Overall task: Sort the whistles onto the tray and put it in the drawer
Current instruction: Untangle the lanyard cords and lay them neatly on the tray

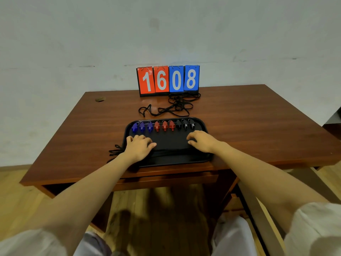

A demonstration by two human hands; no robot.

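Note:
A black tray lies near the front edge of the wooden desk. Along its far side stand three blue whistles, three red whistles and three black whistles in one row. Both of my hands are over the tray's near half with fingers curled down. My left hand and my right hand each pinch an end of a dark bundle of lanyards that lies across the tray floor. A loop of black cord sticks out beside my left wrist. The drawer front sits just below the desk edge.
A flip scoreboard reading 1608 stands at the back of the desk against the wall. Loose black lanyards lie tangled between it and the tray. A small hole marks the desk's back left. Wooden floor lies below, and dark furniture stands at the right.

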